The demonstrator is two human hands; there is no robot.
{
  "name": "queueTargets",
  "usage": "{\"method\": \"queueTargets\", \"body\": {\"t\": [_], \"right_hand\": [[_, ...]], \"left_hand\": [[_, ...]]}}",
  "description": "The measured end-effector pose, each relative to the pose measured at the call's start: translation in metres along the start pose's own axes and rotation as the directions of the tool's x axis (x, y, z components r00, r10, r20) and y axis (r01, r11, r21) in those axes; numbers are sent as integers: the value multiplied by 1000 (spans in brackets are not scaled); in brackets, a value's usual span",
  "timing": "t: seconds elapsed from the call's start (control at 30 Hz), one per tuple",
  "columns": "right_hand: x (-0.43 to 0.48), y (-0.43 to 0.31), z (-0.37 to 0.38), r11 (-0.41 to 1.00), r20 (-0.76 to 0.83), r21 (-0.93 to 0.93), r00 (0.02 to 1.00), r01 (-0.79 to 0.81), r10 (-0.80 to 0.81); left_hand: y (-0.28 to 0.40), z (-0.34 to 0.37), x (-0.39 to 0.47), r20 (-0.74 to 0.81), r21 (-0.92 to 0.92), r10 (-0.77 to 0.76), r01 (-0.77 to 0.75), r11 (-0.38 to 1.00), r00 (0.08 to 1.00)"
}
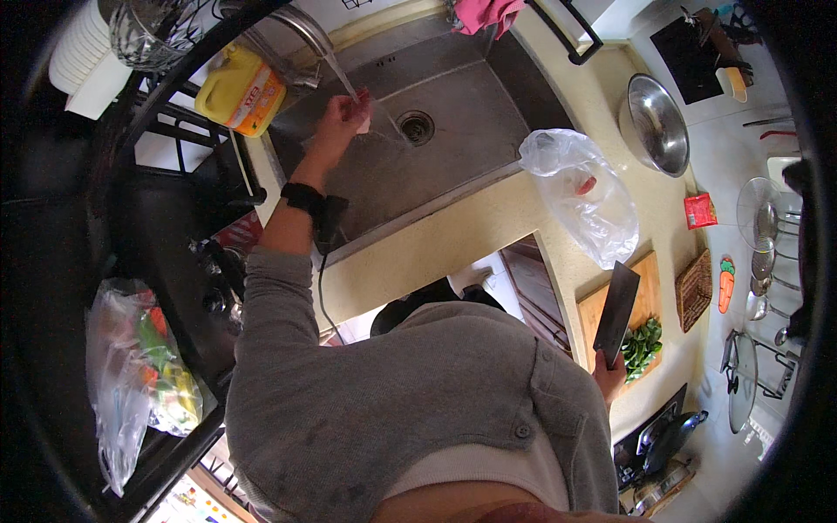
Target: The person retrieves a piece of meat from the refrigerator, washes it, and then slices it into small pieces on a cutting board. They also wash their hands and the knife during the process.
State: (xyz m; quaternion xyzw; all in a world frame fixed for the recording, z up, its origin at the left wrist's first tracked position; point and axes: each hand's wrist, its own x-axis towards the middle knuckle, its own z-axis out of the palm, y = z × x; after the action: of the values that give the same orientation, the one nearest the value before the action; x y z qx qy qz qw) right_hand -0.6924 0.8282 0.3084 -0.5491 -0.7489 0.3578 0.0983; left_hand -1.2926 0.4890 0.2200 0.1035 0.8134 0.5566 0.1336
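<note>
Over the left part of the steel sink [444,157], my left hand [343,118] grips a small piece of pinkish raw meat [363,123] under water running from the faucet [307,29]. My right hand [609,374] holds a cleaver [616,314] by its handle, its dark blade tilted up over the wooden cutting board [588,307]. Chopped green leaves [642,346] lie on the board beside the cleaver. A clear plastic bag [588,202] with a small red piece of what looks like meat [586,185] rests on the counter between sink and board.
A yellow detergent jug [242,91] stands left of the sink. Along the wall are a steel bowl [654,124], a red packet [701,210] and a wicker basket [693,291]. A pan [670,441] sits beyond the board. Bagged vegetables [160,366] lie at the left.
</note>
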Motion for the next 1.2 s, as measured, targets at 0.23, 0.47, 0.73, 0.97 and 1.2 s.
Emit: {"method": "queueTargets", "body": {"t": [0.23,0.47,0.73,0.97,1.2], "right_hand": [[16,24,4,999,12,23,1000,-26,26],[8,31,7,1000,-2,19,1000,1,-1],[9,37,8,1000,-16,1,1000,23,-23],[11,41,9,1000,7,7,1000,-15,15],[14,41,12,1000,-13,-15,1000,11,-12]], "left_hand": [[4,5,-7,264,-438,-124,234,868,957],[6,21,7,247,-422,-78,179,889,966],[6,10,19,446,-725,-227,498,476,866],[-6,7,21,466,-754,-193,501,425,864],[-13,7,26,483,-697,-70,431,573,873]]}}
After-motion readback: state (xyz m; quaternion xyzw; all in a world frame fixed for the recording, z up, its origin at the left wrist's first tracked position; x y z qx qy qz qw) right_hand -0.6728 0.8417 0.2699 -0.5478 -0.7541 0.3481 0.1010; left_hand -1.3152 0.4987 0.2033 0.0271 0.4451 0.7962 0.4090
